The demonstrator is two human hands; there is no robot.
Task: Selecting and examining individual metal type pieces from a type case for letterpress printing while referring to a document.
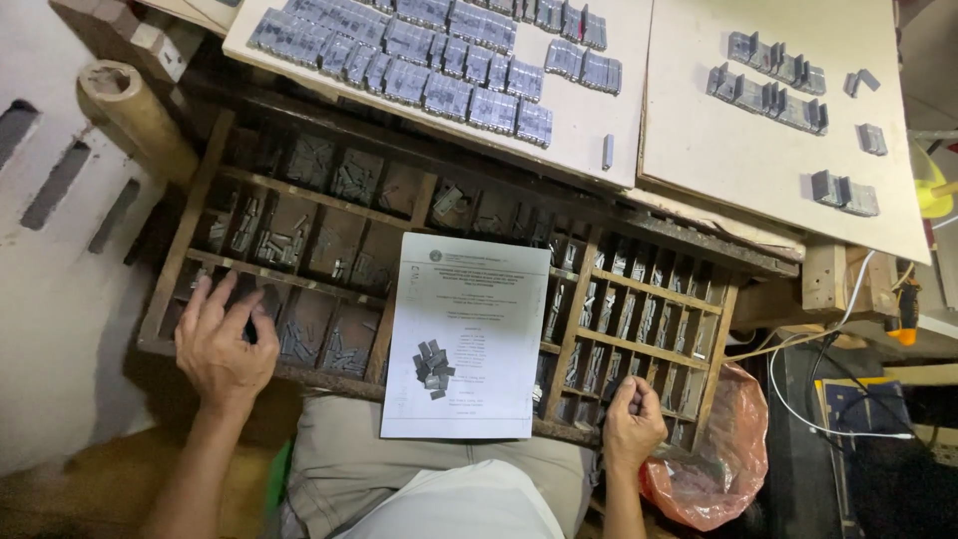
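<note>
Metal type pieces [299, 344], small and grey, lie sorted in the compartments of a dark wooden type case [469, 205] that slopes in front of the person. The left hand [222, 344] rests on the case's lower left corner with fingers spread and curled down into a compartment there; whether it has hold of a piece cannot be told. The right hand [632, 421] sits at the case's near edge, to the right, curled into a loose fist with the thumb against the fingers; what it holds, if anything, is hidden.

Between the hands a white printed sheet [467, 334] lies over the middle of the case, with a small heap of loose type [433, 367] resting on its lower part. Above the case, two pale boards [778, 150] carry rows of assembled grey type blocks [429, 50]. An orange plastic bag [718, 459] hangs below the case's right corner, and a thick cardboard tube [135, 115] leans at upper left.
</note>
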